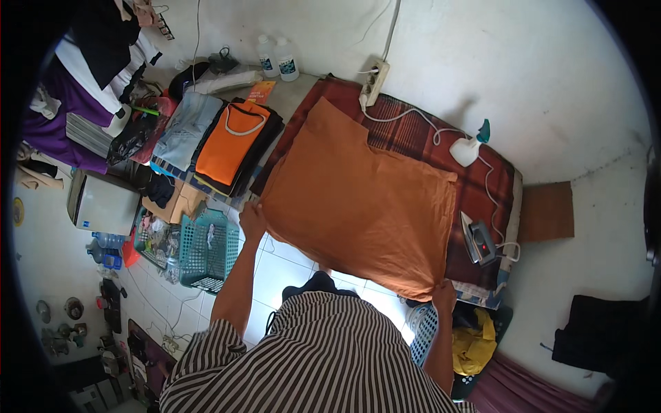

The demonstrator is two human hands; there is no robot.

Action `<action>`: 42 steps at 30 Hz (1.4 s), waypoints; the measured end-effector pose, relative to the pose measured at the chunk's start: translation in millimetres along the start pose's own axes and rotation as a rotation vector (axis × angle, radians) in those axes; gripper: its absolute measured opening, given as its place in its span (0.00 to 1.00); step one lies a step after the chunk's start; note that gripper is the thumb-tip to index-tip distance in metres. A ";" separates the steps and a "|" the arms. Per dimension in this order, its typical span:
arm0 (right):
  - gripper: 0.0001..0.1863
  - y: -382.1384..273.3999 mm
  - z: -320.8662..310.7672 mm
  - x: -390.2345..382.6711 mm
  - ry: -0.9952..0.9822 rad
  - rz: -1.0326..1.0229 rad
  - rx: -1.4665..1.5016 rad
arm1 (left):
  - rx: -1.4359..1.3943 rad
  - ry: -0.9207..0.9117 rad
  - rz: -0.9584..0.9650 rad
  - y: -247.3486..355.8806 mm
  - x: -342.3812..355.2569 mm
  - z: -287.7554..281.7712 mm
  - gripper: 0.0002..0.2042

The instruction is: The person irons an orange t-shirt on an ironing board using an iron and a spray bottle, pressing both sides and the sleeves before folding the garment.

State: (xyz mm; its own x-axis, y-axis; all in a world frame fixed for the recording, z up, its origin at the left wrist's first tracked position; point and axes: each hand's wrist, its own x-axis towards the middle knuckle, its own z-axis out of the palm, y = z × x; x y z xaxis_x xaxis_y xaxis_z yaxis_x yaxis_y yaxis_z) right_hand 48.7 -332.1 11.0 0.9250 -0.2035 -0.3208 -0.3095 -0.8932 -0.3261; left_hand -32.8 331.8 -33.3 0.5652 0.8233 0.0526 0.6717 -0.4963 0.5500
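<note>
Brown cloth (358, 199) lies spread on the plaid blanket (471, 191). Left hand (253, 219) clamps the near-left corner; right hand (444, 294) clamps the near-right corner, probably to hold the edge taut. Iron (477, 239) sits at right, beside the cloth, presumably for right-hand reach.

White bottles (283, 51): dark labels (288, 67) | orange card (261, 91): print | wording unreadable (too small)

Two hands (253, 220) (445, 296), one iron (476, 237)
</note>
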 end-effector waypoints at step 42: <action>0.18 -188.8 -11.3 348.1 0.319 -0.217 0.517 | -0.227 -0.413 1.333 339.1 180.3 151.5 0.17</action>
State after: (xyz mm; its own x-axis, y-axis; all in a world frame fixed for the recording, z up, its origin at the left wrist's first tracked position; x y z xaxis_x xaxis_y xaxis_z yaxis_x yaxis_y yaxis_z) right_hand 431.6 -238.8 -29.1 0.9739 -0.2201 0.0553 -0.1000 -0.6351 -0.7659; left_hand 369.4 270.2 36.4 0.8298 -0.3789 0.4097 -0.5376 -0.7397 0.4047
